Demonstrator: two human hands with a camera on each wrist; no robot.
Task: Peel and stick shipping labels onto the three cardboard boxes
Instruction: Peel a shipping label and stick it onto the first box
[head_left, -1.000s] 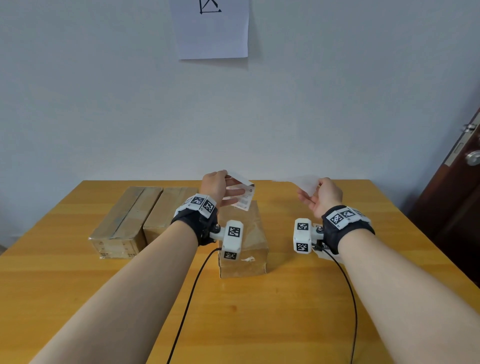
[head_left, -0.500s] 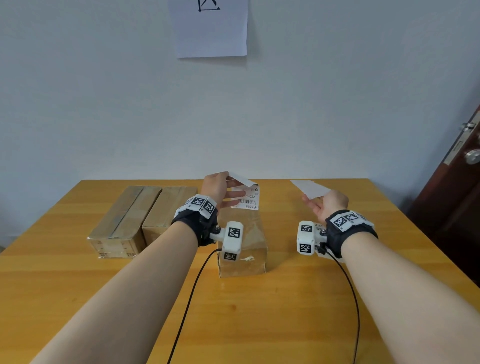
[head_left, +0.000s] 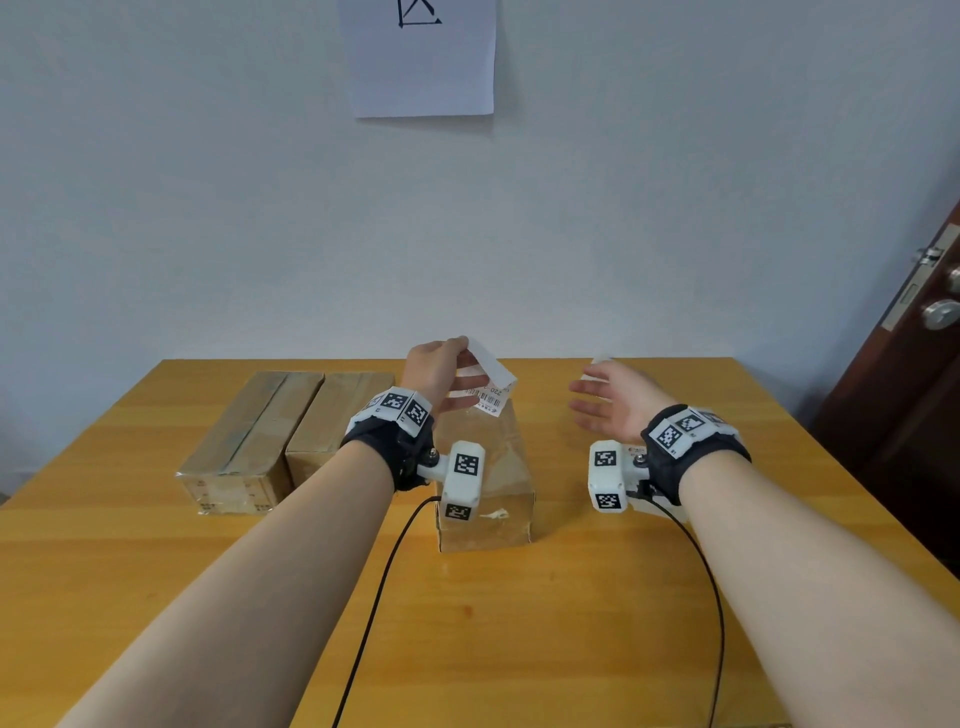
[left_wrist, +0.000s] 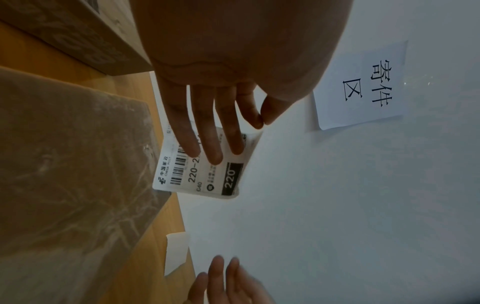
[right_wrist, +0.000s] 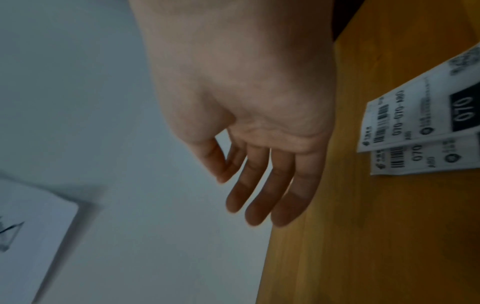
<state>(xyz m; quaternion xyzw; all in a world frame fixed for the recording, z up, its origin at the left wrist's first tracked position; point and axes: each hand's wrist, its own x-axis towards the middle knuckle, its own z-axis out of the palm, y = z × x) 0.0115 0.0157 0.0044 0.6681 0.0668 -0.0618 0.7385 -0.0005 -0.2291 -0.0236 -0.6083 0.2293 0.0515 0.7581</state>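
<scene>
Forearms reach out over the wooden table (head_left: 519, 623), each wrist wearing a black strap with a white marker-tagged camera block. The left hand (head_left: 439, 369) hangs above the far end of the nearest cardboard box (head_left: 491, 467), thumb and forefinger pinching the top edge of a printed shipping label (left_wrist: 201, 174) while the other three fingers (left_wrist: 213, 148) lie straight across its printed face. The label hangs in the air just over the box; whether its lower edge touches the cardboard cannot be told. The right hand (head_left: 615, 402) hovers palm-inward to the right of that box, fingers loosely spread and holding nothing.

Three cardboard boxes are on the table: the one under the left hand and two more (head_left: 280, 431) lying side by side, touching, farther left. Two further labels (right_wrist: 420, 131) lie overlapped on the table beside the right wrist. One white backing sheet (head_left: 600, 361) lies near the table's far edge, beyond the right fingertips.

Half a second ago the right hand held that backing sheet; now it has let go. The left hand's pinch on the label is unchanged. On the wall behind, one paper sign (head_left: 423, 57) hangs.
</scene>
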